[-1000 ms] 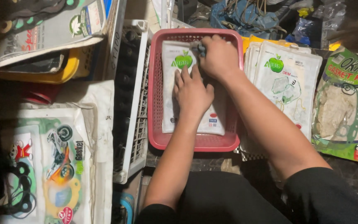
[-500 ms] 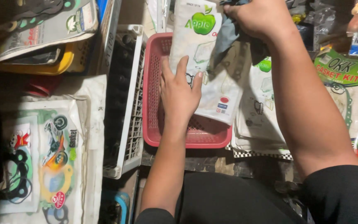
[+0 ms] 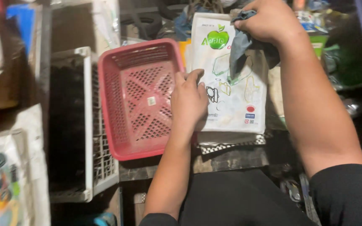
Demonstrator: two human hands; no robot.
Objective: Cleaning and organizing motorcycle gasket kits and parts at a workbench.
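Head view: you look down on a cluttered work surface, your two bare arms reaching away from you.
Left hand: your palm lies flat, fingers together and stretched forward, across the right rim of the red basket and the left edge of the white packet.
Right hand: your fingers are curled shut on a dark grey cloth at the far end of the packet; the cloth hangs down over the packet's face.
White packet: a flat white plastic pack with a green apple mark near its far end and gasket outlines on its face, lying just right of the basket on top of a stack of similar packs.
Red basket: a shallow perforated plastic tray, tilted slightly, with nothing inside but a small white sticker on its floor.
White crate: a slatted plastic crate touching the basket's left side, dark inside.
Printed packs: colourful flat packages at the near left.
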